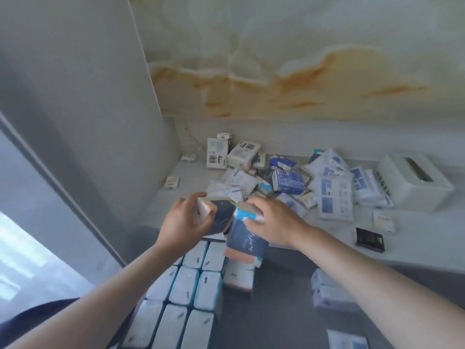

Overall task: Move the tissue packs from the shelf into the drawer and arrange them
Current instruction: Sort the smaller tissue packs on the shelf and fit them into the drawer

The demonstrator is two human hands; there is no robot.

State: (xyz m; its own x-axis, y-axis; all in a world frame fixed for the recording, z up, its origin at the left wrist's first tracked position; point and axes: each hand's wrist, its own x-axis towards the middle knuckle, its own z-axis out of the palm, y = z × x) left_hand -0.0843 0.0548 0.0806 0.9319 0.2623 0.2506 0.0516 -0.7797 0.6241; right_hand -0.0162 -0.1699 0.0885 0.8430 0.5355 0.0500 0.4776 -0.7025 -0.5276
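A heap of tissue packs (324,182), white and blue, lies on the pale shelf (327,238). Below it the open drawer (276,311) has a dark floor and rows of upright white packs (186,285) along its left side. My left hand (186,222) grips a dark navy pack (221,216) over the shelf's front edge. My right hand (271,220) grips another navy pack with a peach and teal edge (247,244), held above the drawer's back. The two held packs touch each other.
A white tissue box (415,180) stands at the shelf's right end. Small white cartons (230,152) sit at the back left, a black box (370,239) near the front right. A grey cabinet wall (88,122) rises on the left. Loose packs (332,295) lie in the drawer's right part.
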